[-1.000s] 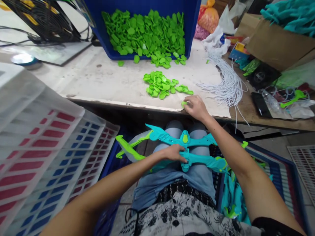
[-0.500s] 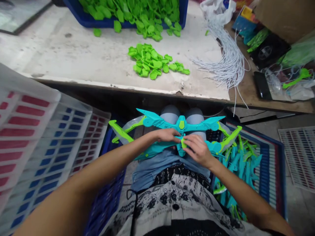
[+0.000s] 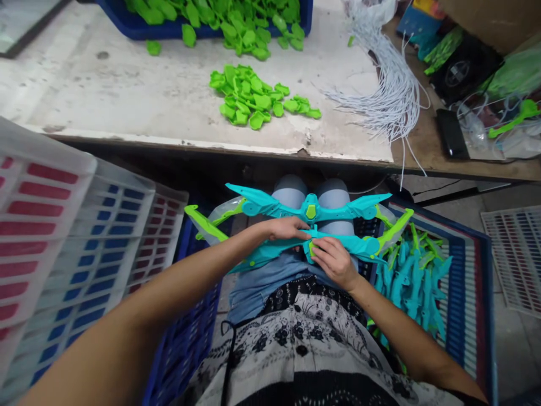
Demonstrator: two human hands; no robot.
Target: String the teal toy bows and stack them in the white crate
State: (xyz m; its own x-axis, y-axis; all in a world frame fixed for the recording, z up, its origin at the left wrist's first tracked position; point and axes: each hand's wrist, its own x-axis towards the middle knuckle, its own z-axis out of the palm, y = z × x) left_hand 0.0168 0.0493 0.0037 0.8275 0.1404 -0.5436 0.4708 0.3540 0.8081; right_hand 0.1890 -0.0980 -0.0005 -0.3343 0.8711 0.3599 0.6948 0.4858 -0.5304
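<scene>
Two turquoise toy bows with lime-green limb ends lie across my lap, one beyond the other. On the middle of the farther bow (image 3: 264, 204) sits a green cap (image 3: 311, 211). My left hand (image 3: 287, 228) grips the nearer bow (image 3: 273, 252) just left of its centre, fingers pressed together. With thumb and fingertips, my right hand (image 3: 337, 262) pinches a small green cap piece (image 3: 312, 248) against the centre of that nearer bow. Fingers partly cover the cap, so I cannot tell whether it is seated.
On the white tabletop (image 3: 139, 96) ahead lie a pile of green caps (image 3: 249, 96) and a bundle of white cords (image 3: 393, 96). Behind the pile is a blue bin (image 3: 147, 31) of caps. Stacked crates (image 3: 54, 225) stand left; a crate (image 3: 469, 276) with turquoise bows stands right.
My right hand has moved slightly down and left with the green cap, which now lies against the nearer bow's centre. The left hand stays on the bow. The view has tilted slightly.
</scene>
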